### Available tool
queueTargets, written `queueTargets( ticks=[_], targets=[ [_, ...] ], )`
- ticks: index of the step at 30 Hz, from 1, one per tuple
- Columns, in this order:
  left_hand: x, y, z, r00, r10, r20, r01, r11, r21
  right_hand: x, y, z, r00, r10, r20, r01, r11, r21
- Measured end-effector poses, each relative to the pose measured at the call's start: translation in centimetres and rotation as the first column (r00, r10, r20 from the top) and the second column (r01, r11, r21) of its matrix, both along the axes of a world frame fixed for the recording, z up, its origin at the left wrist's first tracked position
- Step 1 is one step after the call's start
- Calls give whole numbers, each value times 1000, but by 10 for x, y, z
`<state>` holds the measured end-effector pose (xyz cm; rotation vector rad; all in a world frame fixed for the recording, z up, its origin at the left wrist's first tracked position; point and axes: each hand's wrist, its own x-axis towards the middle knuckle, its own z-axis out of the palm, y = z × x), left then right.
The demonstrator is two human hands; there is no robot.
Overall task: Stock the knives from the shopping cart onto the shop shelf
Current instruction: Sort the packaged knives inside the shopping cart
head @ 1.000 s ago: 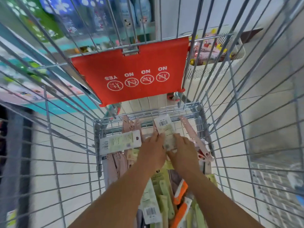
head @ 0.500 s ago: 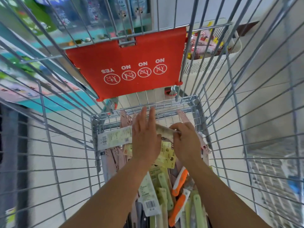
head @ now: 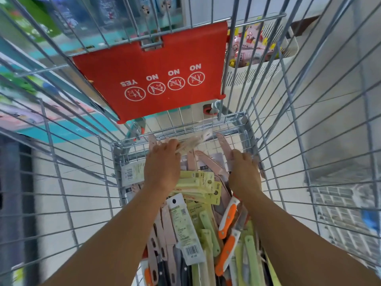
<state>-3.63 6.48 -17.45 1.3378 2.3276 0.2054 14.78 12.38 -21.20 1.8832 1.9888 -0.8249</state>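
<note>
Both your hands are down in the shopping cart (head: 115, 153), near its far end. Your left hand (head: 161, 168) has its fingers curled round a blurry packed knife (head: 189, 143) and holds it up by the far wire wall. Your right hand (head: 243, 172) rests on a pink knife (head: 223, 147) at the far right corner; its fingers bend over the knife, but you cannot tell if they grip it.

Under your hands lies the pile of knives. Yellow-green packs (head: 198, 182) lie between your wrists. 2 orange-handled knives (head: 227, 219) sit near your right arm. A white pack with a barcode (head: 185, 230) lies by your left arm. A red flap (head: 152, 71) with "YES" and 3 "NO" signs hangs at the far end.
</note>
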Motion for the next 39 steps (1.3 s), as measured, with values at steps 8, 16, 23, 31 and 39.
queueTargets(
  ticks=[8,16,23,31,39],
  targets=[
    [1,-2,3,998,-33,-49,35,998,54,-11,-12,1,958,-22,-284,64,988,137],
    [14,11,10,983,-174,-57,178,982,65,-36,-61,5,829,29,-558,-15,999,30],
    [33,30,-20,942,-329,-64,332,941,55,-29,-11,22,659,-367,-656,500,866,17],
    [54,71,-45,934,-349,-74,356,927,120,-23,28,1,849,-234,-473,327,937,124],
    [46,52,-65,864,-499,65,500,837,-224,-27,17,-13,993,-49,-107,39,995,-93]
  ],
)
